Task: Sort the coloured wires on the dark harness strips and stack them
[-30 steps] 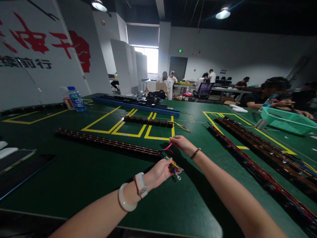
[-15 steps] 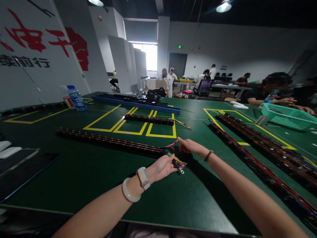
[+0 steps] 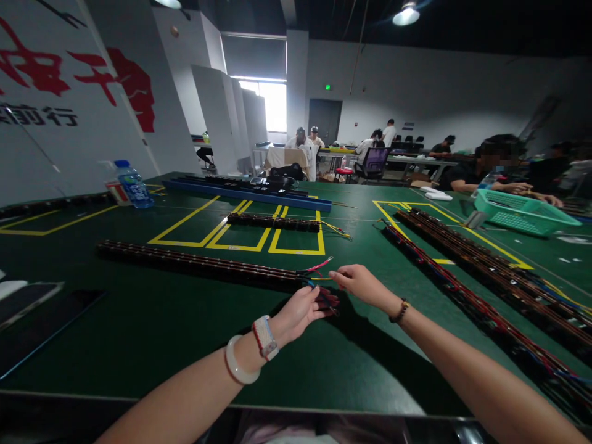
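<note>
A long dark wire harness with copper-toned strands lies across the table in front of me, its loose ends pointing right. My left hand, palm partly up, is closed on the blue wire and a dark lead beside it near the harness end. Just to the right, my right hand pinches the end of the yellow wire. A red wire with a metal lug sticks out free above the yellow one. The fingertips of my right hand hide the yellow wire's tip.
Yellow tape frames mark the green table, with a shorter harness over them. More harnesses lie at the right, by a green basket. A blue tray, a bottle and a phone are farther left. Co-workers sit beyond.
My right hand has let go of the red wire and now pinches the yellow wire, which has left my left hand's bunch. The view has shifted slightly right.
</note>
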A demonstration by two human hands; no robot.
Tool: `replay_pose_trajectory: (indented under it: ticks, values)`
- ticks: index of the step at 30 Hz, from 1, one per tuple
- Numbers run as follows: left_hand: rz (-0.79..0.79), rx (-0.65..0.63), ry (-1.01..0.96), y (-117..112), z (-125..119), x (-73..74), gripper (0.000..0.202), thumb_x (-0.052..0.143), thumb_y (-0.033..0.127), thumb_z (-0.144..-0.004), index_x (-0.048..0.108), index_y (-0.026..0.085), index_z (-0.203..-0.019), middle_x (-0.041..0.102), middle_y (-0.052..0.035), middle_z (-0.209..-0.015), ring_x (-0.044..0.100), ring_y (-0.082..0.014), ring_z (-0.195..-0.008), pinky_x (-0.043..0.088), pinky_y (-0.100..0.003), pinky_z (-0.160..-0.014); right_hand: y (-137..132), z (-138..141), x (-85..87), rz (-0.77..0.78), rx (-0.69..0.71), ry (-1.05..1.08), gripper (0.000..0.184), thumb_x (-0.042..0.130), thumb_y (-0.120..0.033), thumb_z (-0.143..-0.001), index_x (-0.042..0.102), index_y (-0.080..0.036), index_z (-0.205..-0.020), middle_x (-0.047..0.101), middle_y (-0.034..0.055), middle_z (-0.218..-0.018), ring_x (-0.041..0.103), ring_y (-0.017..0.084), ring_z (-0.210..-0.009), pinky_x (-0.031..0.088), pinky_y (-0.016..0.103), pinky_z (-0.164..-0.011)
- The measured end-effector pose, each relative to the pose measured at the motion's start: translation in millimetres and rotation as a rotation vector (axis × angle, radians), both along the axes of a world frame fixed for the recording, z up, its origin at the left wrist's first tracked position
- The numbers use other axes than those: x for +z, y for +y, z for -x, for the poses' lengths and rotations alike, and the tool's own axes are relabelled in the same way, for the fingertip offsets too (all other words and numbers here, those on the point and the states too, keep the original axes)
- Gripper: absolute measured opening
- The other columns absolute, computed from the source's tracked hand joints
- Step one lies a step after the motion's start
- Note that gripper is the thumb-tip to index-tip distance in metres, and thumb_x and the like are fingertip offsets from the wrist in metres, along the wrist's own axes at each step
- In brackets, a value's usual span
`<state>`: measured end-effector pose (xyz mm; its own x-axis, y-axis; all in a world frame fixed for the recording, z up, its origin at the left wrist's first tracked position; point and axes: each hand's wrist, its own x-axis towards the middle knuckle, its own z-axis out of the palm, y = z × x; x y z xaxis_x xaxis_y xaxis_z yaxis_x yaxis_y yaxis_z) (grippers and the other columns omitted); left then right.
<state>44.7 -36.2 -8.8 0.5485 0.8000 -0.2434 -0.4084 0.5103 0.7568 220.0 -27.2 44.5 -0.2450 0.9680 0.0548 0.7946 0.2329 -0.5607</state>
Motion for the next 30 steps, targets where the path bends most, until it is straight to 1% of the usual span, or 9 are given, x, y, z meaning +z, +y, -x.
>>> replay_pose_trajectory:
  ticks: [4,9,13,16,19,21,23,26,30]
  values:
    - [-0.051,0.048,0.069,1,-2,-5.3,0.014,0.048,0.021,-0.089,0.058,0.012,-0.084,0.067,-0.0089,-0.078,0.065,-0.0181,-0.073,0.051,-0.039,-0.079,20,20,22.7,-0.124,-0.028,-0.069,0.053,0.035,-0.051,-0.092,0.058,-0.014,-0.061,0.054,0.0011,-0.053,0.044,0.011,-0.05,0.028,0.024,-0.05]
    - [-0.033,0.02,-0.013,4,1,-13.9,0.015,0.061,0.028,-0.082,0.057,0.013,-0.078,0.065,-0.008,-0.074,0.065,-0.021,-0.074,0.051,-0.042,-0.079,43,79,53.1,-0.315,0.006,-0.478,0.048,0.034,-0.041,-0.094,0.069,-0.013,-0.078,0.067,0.0119,-0.078,0.061,0.019,-0.071,0.039,0.024,-0.061]
    - [-0.085,-0.022,-0.063,4,3,-17.1,0.022,0.068,0.036,-0.075,0.059,0.016,-0.075,0.065,-0.0072,-0.074,0.065,-0.0219,-0.073,0.049,-0.046,-0.083,52,128,53.6,-0.37,0.135,-0.667,0.029,0.043,-0.017,-0.088,0.07,-0.011,-0.086,0.069,0.0179,-0.087,0.066,0.025,-0.083,0.046,0.03,-0.066]
    - [-0.098,-0.053,-0.047,4,3,-15.4,0.021,0.068,0.036,-0.075,0.06,0.017,-0.072,0.065,-0.0075,-0.075,0.064,-0.0205,-0.072,0.049,-0.043,-0.085,54,145,48.9,-0.355,0.214,-0.709,0.022,0.047,-0.008,-0.083,0.07,-0.009,-0.084,0.069,0.0189,-0.086,0.066,0.026,-0.084,0.047,0.031,-0.066]
    - [-0.08,-0.034,-0.063,3,2,-11.4,0.021,0.067,0.034,-0.076,0.059,0.016,-0.072,0.065,-0.0079,-0.074,0.065,-0.021,-0.075,0.049,-0.043,-0.085,55,132,49.9,-0.363,0.18,-0.598,0.028,0.049,-0.026,-0.089,0.069,-0.011,-0.076,0.068,0.0161,-0.079,0.065,0.024,-0.076,0.044,0.028,-0.062]
    - [-0.044,-0.002,-0.055,1,0,-8.0,0.018,0.062,0.031,-0.081,0.058,0.014,-0.075,0.066,-0.0093,-0.077,0.066,-0.0218,-0.079,0.049,-0.044,-0.086,55,108,50.3,-0.365,0.13,-0.396,0.047,0.044,-0.048,-0.091,0.065,-0.014,-0.067,0.066,0.01,-0.068,0.062,0.019,-0.066,0.04,0.024,-0.058]
    - [-0.018,0.025,-0.018,-1,-1,-4.6,0.014,0.054,0.025,-0.086,0.058,0.013,-0.08,0.067,-0.0112,-0.082,0.066,-0.0213,-0.083,0.048,-0.043,-0.088,54,76,44.5,-0.37,0.069,-0.119,0.059,0.033,-0.059,-0.091,0.059,-0.016,-0.061,0.058,0.0031,-0.058,0.054,0.013,-0.057,0.035,0.022,-0.054]
    - [-0.022,0.053,0.025,-4,-2,-0.4,0.013,0.044,0.019,-0.091,0.056,0.012,-0.089,0.067,-0.0129,-0.092,0.066,-0.0197,-0.087,0.048,-0.042,-0.089,49,28,18.6,-0.397,-0.056,0.249,0.062,0.025,-0.061,-0.092,0.049,-0.016,-0.057,0.048,-0.0015,-0.052,0.044,0.01,-0.052,0.033,0.021,-0.053]
    - [-0.061,0.057,0.097,-5,0,4.5,0.018,0.039,0.024,-0.094,0.053,0.012,-0.091,0.066,-0.0127,-0.091,0.066,-0.0197,-0.088,0.048,-0.041,-0.088,39,-15,-30.4,-0.261,-0.174,0.398,0.058,0.033,-0.062,-0.088,0.048,-0.017,-0.054,0.042,-0.0026,-0.048,0.04,0.01,-0.047,0.031,0.022,-0.048]
